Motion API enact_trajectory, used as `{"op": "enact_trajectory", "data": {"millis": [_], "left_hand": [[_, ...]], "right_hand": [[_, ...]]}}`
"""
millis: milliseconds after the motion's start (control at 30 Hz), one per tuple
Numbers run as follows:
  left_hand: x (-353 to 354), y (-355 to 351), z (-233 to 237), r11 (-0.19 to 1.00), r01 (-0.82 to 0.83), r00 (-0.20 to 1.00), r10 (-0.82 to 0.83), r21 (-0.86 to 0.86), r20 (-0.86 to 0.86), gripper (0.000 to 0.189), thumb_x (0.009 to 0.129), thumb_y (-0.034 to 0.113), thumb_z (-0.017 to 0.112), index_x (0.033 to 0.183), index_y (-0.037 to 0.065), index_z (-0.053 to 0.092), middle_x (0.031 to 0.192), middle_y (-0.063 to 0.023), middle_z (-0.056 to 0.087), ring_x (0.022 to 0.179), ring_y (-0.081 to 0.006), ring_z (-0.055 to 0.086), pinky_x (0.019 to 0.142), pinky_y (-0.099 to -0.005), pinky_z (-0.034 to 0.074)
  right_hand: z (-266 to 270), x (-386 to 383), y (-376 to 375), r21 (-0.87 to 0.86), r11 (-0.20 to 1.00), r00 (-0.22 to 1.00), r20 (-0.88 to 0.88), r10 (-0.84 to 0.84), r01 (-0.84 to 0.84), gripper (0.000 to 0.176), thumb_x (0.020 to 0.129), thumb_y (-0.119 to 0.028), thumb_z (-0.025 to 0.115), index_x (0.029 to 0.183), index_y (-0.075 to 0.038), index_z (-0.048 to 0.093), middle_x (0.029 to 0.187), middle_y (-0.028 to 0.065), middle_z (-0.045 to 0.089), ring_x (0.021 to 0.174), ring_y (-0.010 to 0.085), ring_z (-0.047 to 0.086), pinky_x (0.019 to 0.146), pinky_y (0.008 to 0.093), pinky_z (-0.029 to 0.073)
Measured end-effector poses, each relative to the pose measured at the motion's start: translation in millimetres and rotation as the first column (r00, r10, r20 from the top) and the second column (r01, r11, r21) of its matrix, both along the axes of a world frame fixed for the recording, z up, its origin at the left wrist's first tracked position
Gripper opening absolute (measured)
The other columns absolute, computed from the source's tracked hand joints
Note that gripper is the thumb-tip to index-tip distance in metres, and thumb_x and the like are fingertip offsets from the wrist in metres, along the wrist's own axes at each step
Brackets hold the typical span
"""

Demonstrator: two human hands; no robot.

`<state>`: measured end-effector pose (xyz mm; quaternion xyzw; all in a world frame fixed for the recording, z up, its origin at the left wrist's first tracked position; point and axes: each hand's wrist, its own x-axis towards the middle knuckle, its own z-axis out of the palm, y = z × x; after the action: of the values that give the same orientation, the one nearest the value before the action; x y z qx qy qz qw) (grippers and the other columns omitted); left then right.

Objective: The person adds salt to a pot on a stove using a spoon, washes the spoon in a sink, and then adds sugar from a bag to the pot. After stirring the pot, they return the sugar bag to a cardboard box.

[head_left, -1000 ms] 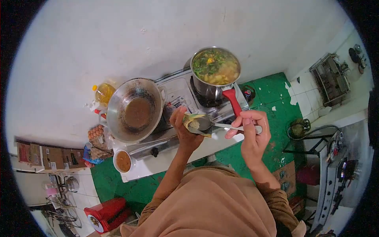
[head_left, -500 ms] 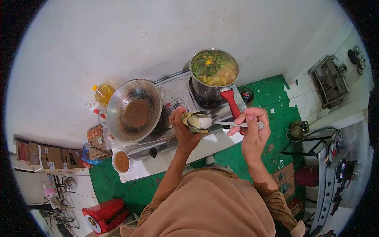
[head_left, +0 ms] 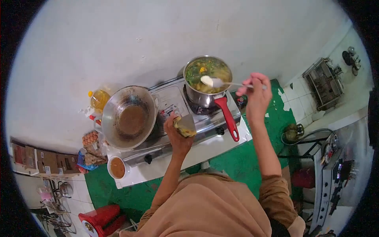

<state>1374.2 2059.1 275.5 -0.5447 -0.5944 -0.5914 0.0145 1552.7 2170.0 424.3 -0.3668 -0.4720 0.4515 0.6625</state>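
Observation:
My right hand (head_left: 258, 94) pinches the handle of a spoon (head_left: 235, 84). White powder (head_left: 207, 81) is heaped on the spoon's bowl, which hovers over a steel saucepan (head_left: 199, 98) with a red handle (head_left: 225, 112). Green leaves and chunks float in the saucepan's broth (head_left: 192, 76). Lower and to the left, my left hand (head_left: 179, 142) is closed around an opened packet (head_left: 185, 125), yellowish-green outside with a silvery inside. The packet is held in front of the stove, apart from the saucepan; its contents are hard to see.
A large wok (head_left: 110, 122) with brown residue sits on the stove's (head_left: 166, 94) left side. Around it are an oil bottle (head_left: 100, 100), eggs (head_left: 90, 138) and a bowl of brown sauce (head_left: 117, 168). A red bin (head_left: 104, 217) stands on the green floor (head_left: 233, 158).
My right hand has lifted the spoon, now heaped with powder, out of the packet and carried it up over the saucepan. My left hand has shifted slightly left and down with the packet.

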Motion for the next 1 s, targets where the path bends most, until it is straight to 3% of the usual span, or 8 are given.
{"op": "enact_trajectory", "data": {"millis": [300, 367, 433, 533, 733, 800, 867, 1000], "left_hand": [[-4.6, -7.7, -4.6, 0.999, -0.019, 0.998, 0.021, -0.031, 0.067, 0.089, 0.052, 0.004, 0.074, 0.129, 0.004, 0.03, 0.117, -0.0132, 0.041, 0.107, -0.0329, 0.038, 0.093, -0.0418, 0.032], [-7.2, -6.7, -6.9, 0.999, 0.005, 0.992, 0.0, -0.038, 0.126, 0.088, 0.053, 0.004, 0.074, 0.128, 0.004, 0.03, 0.118, -0.0131, 0.041, 0.108, -0.033, 0.038, 0.093, -0.0418, 0.032], [-9.8, -7.8, 1.8, 0.994, -0.078, 0.997, 0.078, -0.076, -0.014, 0.086, 0.054, 0.004, 0.074, 0.128, 0.004, 0.03, 0.118, -0.0129, 0.04, 0.107, -0.0323, 0.037, 0.092, -0.0409, 0.033], [-11.9, -6.8, -2.5, 0.998, -0.019, 0.994, 0.026, -0.06, 0.108, 0.088, 0.055, 0.003, 0.073, 0.131, 0.005, 0.028, 0.115, -0.0128, 0.039, 0.107, -0.0311, 0.037, 0.092, -0.0396, 0.033], [-11.2, -3.1, 2.8, 0.993, -0.057, 0.996, 0.064, -0.103, 0.063, 0.088, 0.056, 0.003, 0.071, 0.132, 0.005, 0.027, 0.112, -0.0131, 0.038, 0.107, -0.0301, 0.037, 0.092, -0.0388, 0.034], [-10.3, -0.5, -1.8, 0.996, -0.036, 0.993, 0.045, -0.077, 0.109, 0.087, 0.056, 0.003, 0.071, 0.132, 0.005, 0.027, 0.112, -0.0133, 0.038, 0.107, -0.03, 0.037, 0.092, -0.0389, 0.034], [-11.5, -1.7, -3.8, 0.999, -0.017, 0.988, 0.024, -0.05, 0.155, 0.087, 0.057, 0.003, 0.071, 0.131, 0.005, 0.027, 0.113, -0.0134, 0.038, 0.107, -0.03, 0.037, 0.092, -0.039, 0.034], [-14.8, -6.1, 0.9, 0.992, -0.079, 0.993, 0.088, -0.103, 0.082, 0.086, 0.057, 0.004, 0.072, 0.131, 0.005, 0.028, 0.115, -0.0137, 0.037, 0.108, -0.0302, 0.037, 0.093, -0.0403, 0.033]], "right_hand": [[-51.8, -14.2, 113.1, 0.093, 0.995, 0.981, 0.194, 0.012, -0.031, 0.017, 0.094, -0.015, 0.042, 0.101, -0.002, 0.049, 0.078, 0.0082, 0.055, 0.058, 0.0136, 0.057, 0.052, 0.0256, 0.05], [-54.1, -0.5, 118.5, 0.094, 0.995, 0.989, 0.148, 0.011, -0.026, 0.017, 0.094, -0.016, 0.042, 0.101, -0.002, 0.049, 0.079, 0.0081, 0.055, 0.058, 0.0134, 0.056, 0.052, 0.0256, 0.05], [-54.6, 13.7, 114.0, 0.091, 0.996, 0.995, 0.1, 0.008, -0.017, 0.017, 0.094, -0.016, 0.043, 0.101, -0.002, 0.048, 0.079, 0.008, 0.055, 0.059, 0.0132, 0.056, 0.053, 0.0256, 0.05], [-51.1, 27.7, 88.3, 0.053, 0.998, 0.977, 0.21, -0.029, 0.018, 0.019, 0.093, -0.017, 0.044, 0.103, -0.001, 0.048, 0.081, 0.0086, 0.054, 0.062, 0.0133, 0.055, 0.057, 0.0269, 0.051], [-48.7, -5.6, 71.3, 0.1, 0.993, 0.969, 0.245, 0.042, -0.068, 0.02, 0.092, -0.017, 0.047, 0.103, -0.001, 0.05, 0.079, 0.0072, 0.054, 0.064, 0.012, 0.056, 0.058, 0.0254, 0.049], [-48.0, -13.1, 83.7, 0.18, 0.973, 0.857, 0.514, 0.032, -0.144, 0.019, 0.091, -0.016, 0.048, 0.101, 0.001, 0.052, 0.08, 0.008, 0.055, 0.065, 0.012, 0.057, 0.06, 0.0265, 0.047], [-47.8, -11.6, 89.4, 0.172, 0.977, 0.832, 0.555, 0.012, -0.128, 0.016, 0.09, -0.013, 0.049, 0.096, 0.001, 0.054, 0.084, 0.0111, 0.057, 0.07, 0.0177, 0.059, 0.064, 0.0292, 0.047], [-43.9, 6.5, 82.1, 0.388, 0.902, 0.602, 0.771, -0.207, -0.187, 0.012, 0.086, -0.01, 0.053, 0.093, -0.001, 0.056, 0.09, 0.0148, 0.058, 0.082, 0.0294, 0.058, 0.07, 0.0332, 0.047]]}}
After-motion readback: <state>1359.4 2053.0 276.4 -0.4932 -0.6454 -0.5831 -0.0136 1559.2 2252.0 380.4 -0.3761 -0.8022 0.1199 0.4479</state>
